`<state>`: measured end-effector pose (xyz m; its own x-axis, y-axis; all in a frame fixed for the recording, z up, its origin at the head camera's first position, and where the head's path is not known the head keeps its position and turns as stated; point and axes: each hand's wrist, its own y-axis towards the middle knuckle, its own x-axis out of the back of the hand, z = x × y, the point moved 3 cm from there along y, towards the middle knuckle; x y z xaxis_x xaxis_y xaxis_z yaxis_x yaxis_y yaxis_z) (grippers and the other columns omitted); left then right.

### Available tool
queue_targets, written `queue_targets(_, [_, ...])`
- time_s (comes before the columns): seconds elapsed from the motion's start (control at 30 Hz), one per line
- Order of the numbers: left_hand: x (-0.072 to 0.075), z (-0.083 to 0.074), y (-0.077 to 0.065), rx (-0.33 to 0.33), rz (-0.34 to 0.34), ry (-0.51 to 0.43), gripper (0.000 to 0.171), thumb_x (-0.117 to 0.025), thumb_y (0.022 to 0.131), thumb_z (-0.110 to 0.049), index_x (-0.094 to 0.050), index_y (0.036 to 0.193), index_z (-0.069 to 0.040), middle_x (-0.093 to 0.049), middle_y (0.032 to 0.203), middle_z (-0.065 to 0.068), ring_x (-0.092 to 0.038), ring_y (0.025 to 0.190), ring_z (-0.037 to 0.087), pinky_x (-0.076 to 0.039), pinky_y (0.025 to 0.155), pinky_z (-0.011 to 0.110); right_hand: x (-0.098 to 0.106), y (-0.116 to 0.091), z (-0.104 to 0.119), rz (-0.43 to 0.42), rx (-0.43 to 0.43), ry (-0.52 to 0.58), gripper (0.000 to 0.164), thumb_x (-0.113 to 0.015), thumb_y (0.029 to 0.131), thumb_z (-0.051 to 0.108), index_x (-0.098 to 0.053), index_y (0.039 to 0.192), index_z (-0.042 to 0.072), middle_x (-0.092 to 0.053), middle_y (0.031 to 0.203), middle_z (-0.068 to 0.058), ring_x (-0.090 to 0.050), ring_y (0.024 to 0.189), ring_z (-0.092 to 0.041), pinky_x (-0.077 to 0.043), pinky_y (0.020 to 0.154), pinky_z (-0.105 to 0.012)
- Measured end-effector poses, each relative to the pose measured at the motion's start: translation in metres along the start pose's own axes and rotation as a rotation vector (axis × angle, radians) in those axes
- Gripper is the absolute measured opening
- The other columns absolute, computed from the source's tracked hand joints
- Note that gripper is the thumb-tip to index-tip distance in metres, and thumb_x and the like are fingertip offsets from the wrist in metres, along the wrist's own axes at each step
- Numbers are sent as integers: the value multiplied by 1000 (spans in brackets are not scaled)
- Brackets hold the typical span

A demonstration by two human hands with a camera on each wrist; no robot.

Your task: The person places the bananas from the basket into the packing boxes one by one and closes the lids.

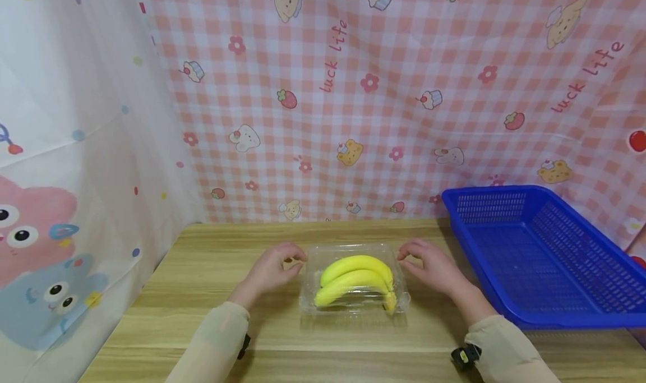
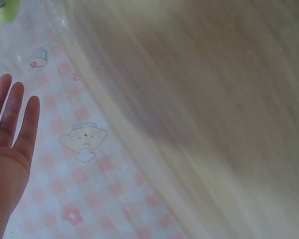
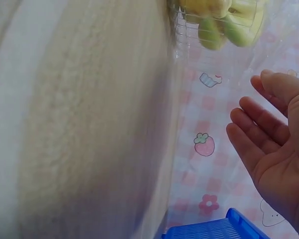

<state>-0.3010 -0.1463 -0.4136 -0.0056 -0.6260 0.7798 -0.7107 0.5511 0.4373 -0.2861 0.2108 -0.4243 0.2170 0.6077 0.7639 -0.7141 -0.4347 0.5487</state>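
A clear plastic box [image 1: 314,310] stands on the wooden table with a small bunch of yellow bananas [image 1: 353,279] inside it. At its left side is my left hand [image 1: 272,268], thumb and index finger apart, fingertips at the upper left edge. My right hand [image 1: 429,265] mirrors it at the upper right edge, fingers loosely bent. In the left wrist view the left hand's fingers [image 2: 26,124] are extended. Relaxed, parted fingers [image 3: 254,127] show in the right wrist view, below the bananas [image 3: 224,25]. Whether the fingertips touch the plastic, I cannot tell.
To the right of the box sits a large blue plastic basket [image 1: 525,259], close to my right forearm. A pink checked cloth [image 1: 323,119] hangs behind the wooden table [image 1: 202,299]. On the left hangs a white patterned curtain [image 1: 101,164].
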Motion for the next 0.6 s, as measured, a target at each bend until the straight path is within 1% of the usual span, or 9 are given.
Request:
queue_targets(0.2, [3,-9,-3,29,-26,15,12,-70,87,-1,-69,95,-10,-67,97,0,-64,89,18,-58,78,34,2,-4,2,4,-33,15,11,-75,87,7,-68,86,16,-66,98,1,-62,93,-21,-55,81,-43])
queue_targets(0.33, [6,-15,-6,64,-79,14,13,-70,87,-1,-67,94,-11,-66,94,-1,-63,85,16,-58,74,32,4,-7,4,-6,-58,52,10,-75,87,7,-68,86,14,-65,96,2,-61,92,-19,-58,79,-41])
queue_targets(0.43, [9,-21,-10,103,-122,-12,13,-71,86,1,-67,94,-9,-65,91,-2,-63,82,15,-58,70,32,5,-9,7,-12,-111,115,10,-74,87,3,-68,87,11,-65,95,-1,-61,92,-22,-59,80,-43])
queue_targets(0.53, [11,-25,-13,159,-148,-45,12,-71,87,1,-67,95,-7,-64,89,-2,-62,80,13,-57,67,29,8,-12,12,-19,-190,184,9,-73,87,0,-68,91,6,-64,96,-5,-63,93,-27,-59,79,-45])
queue_targets(0.6, [13,-27,-16,204,-163,-76,13,-71,87,1,-67,97,-7,-64,89,-2,-62,79,13,-56,66,27,9,-13,15,-18,-242,218,8,-72,88,0,-68,95,3,-64,97,-8,-65,93,-30,-60,79,-44])
